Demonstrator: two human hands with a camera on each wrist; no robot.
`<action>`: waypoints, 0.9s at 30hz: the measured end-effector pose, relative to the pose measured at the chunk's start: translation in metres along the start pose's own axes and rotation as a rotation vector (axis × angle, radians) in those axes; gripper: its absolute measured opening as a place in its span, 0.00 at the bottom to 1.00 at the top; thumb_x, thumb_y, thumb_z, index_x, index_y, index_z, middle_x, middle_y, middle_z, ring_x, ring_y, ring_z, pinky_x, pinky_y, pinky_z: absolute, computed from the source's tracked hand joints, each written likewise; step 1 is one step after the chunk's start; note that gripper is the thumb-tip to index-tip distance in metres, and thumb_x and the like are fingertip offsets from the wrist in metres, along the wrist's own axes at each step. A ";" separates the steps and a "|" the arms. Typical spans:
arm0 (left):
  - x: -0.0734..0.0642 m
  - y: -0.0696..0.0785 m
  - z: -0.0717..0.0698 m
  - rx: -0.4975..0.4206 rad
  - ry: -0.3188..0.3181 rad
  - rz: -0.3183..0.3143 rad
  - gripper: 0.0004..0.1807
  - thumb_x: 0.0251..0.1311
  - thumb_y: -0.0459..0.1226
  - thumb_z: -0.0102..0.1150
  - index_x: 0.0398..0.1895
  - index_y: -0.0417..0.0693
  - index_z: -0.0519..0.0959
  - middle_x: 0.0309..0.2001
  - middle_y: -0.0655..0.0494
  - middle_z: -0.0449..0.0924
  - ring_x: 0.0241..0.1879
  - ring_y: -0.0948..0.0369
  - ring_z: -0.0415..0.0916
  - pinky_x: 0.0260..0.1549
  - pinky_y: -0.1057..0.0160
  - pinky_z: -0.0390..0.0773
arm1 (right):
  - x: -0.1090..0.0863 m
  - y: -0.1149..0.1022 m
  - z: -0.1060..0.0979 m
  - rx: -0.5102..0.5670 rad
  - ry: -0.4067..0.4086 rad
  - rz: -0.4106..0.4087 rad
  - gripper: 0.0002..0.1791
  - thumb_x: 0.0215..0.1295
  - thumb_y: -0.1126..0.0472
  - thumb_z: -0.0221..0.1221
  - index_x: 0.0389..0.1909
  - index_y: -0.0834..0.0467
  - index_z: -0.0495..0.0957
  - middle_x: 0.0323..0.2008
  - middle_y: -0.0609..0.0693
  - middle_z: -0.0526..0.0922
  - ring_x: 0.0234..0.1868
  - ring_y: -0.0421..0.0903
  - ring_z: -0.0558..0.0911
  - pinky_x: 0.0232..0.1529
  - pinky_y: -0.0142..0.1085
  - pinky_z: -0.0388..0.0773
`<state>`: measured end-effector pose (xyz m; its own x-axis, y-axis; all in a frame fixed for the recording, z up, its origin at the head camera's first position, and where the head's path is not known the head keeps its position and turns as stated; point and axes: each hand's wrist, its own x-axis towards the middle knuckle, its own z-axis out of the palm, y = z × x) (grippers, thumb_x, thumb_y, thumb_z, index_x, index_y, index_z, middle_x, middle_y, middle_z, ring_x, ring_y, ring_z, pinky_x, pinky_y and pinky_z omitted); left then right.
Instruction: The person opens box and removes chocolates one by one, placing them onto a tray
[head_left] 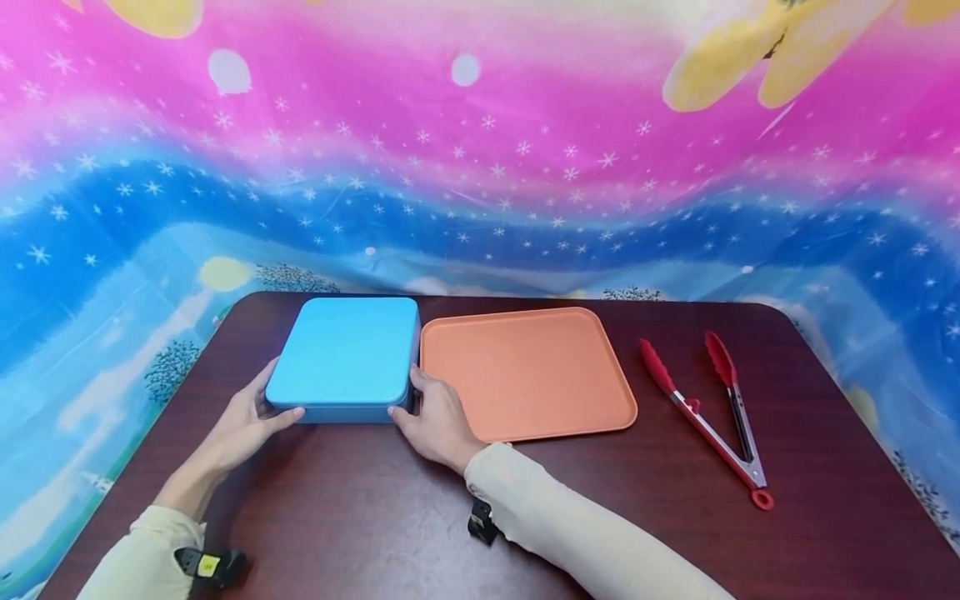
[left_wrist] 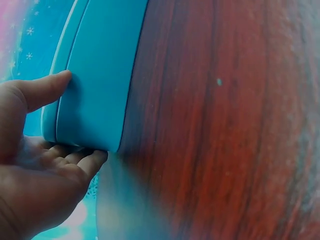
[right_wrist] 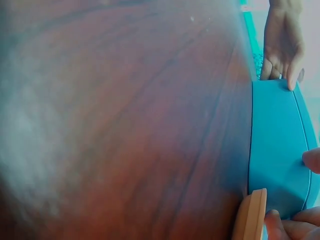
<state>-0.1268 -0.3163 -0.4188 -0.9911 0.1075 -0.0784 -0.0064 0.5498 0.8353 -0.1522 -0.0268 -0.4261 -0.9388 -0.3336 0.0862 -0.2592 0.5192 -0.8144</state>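
A blue lidded box [head_left: 343, 350] sits at the back left of the table, its lid on. At its front left corner my left hand [head_left: 243, 421] grips it, thumb on the front face and fingers along the left side [left_wrist: 45, 180]. My right hand [head_left: 438, 421] holds the opposite front corner, with the thumb on the front and fingers on the right side. In the right wrist view only some of its fingers [right_wrist: 300, 229] show. An orange tray [head_left: 525, 375] lies flat just right of the box, partly behind the right hand.
Red-tipped metal tongs [head_left: 711, 438] lie spread on the right part of the dark wooden table [head_left: 360, 517]. A patterned cloth [head_left: 480, 192] hangs behind the table and along its sides.
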 end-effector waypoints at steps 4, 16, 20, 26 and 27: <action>-0.002 0.000 -0.001 -0.011 -0.014 0.021 0.54 0.71 0.43 0.60 0.83 0.47 0.30 0.81 0.31 0.39 0.75 0.29 0.50 0.48 0.90 0.62 | -0.002 0.000 0.003 0.031 0.004 -0.005 0.39 0.67 0.58 0.65 0.74 0.67 0.61 0.74 0.59 0.67 0.76 0.50 0.66 0.74 0.43 0.68; -0.001 -0.003 0.002 -0.046 -0.029 0.063 0.53 0.72 0.40 0.59 0.82 0.45 0.30 0.80 0.30 0.38 0.75 0.27 0.49 0.49 0.91 0.63 | -0.007 0.001 0.007 0.059 0.031 -0.028 0.37 0.70 0.59 0.61 0.74 0.69 0.60 0.74 0.62 0.65 0.76 0.53 0.65 0.76 0.45 0.66; 0.000 -0.002 0.000 -0.048 -0.041 0.073 0.52 0.72 0.40 0.58 0.82 0.47 0.29 0.81 0.30 0.37 0.75 0.28 0.47 0.49 0.91 0.63 | -0.007 -0.001 0.007 0.053 0.037 -0.026 0.36 0.70 0.59 0.60 0.74 0.70 0.60 0.73 0.63 0.66 0.76 0.52 0.65 0.75 0.45 0.67; -0.001 -0.002 -0.002 0.015 -0.031 0.084 0.52 0.72 0.40 0.59 0.83 0.48 0.31 0.79 0.28 0.41 0.73 0.26 0.52 0.48 0.91 0.62 | -0.007 -0.005 0.005 0.048 0.011 0.007 0.36 0.72 0.57 0.60 0.74 0.69 0.60 0.73 0.61 0.67 0.75 0.48 0.67 0.72 0.44 0.72; -0.001 -0.002 -0.002 0.017 -0.030 0.088 0.52 0.72 0.40 0.59 0.83 0.47 0.31 0.79 0.27 0.41 0.73 0.26 0.53 0.48 0.91 0.62 | -0.007 -0.006 0.005 0.047 0.005 0.018 0.36 0.72 0.57 0.60 0.74 0.68 0.60 0.73 0.61 0.67 0.73 0.47 0.68 0.70 0.43 0.73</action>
<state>-0.1258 -0.3196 -0.4192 -0.9832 0.1811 -0.0217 0.0831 0.5511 0.8303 -0.1429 -0.0312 -0.4245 -0.9441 -0.3211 0.0741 -0.2320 0.4878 -0.8416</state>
